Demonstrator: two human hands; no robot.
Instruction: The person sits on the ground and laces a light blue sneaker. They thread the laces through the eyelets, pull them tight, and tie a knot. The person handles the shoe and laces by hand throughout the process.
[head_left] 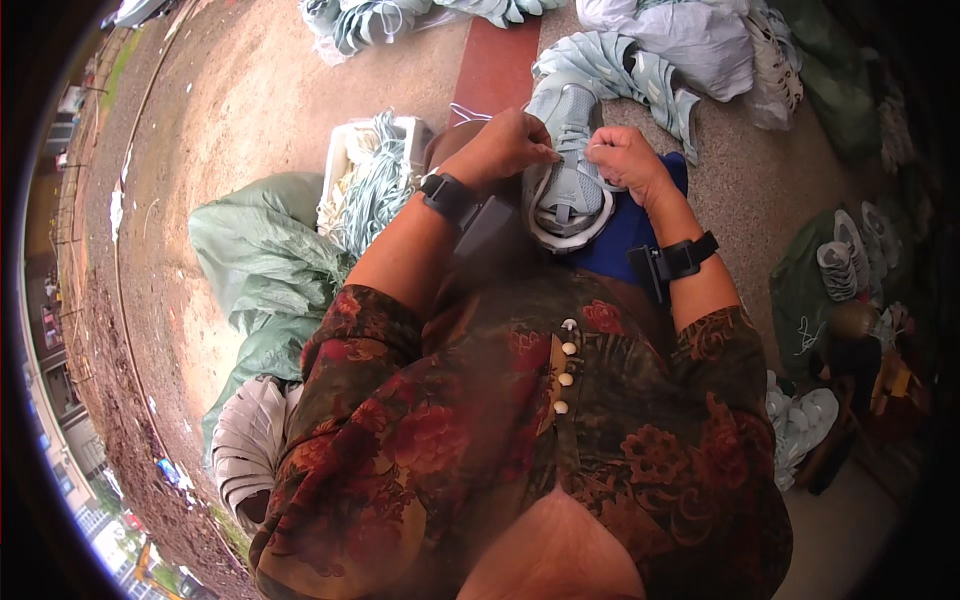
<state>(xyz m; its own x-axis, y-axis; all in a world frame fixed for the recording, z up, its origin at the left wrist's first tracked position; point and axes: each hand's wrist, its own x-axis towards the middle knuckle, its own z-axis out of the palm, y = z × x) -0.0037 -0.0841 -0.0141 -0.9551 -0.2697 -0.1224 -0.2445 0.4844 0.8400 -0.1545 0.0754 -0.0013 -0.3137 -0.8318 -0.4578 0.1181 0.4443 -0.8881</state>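
A light grey-blue sneaker (567,130) with a pale rim rests on my lap, its heel end toward me. Over its left side, my left hand (507,148) pinches at the lacing with thumb and fingertips together. My right hand (632,166) is closed in a pinch at the opposite eyelet edge. Both seem to grip the thin shoelace, though the fingertips cover most of it. A pale lace loop (470,113) shows beside my left hand. Dark blue cloth (618,240) lies under the shoe on my right thigh.
A white basket (338,150) of pale blue and cream laces stands to the left, by a green sack (265,240). Nested shoe uppers (660,90) and a white bag (690,40) lie ahead. More shoes (843,258) are on the right; stacked beige uppers (250,440) sit lower left.
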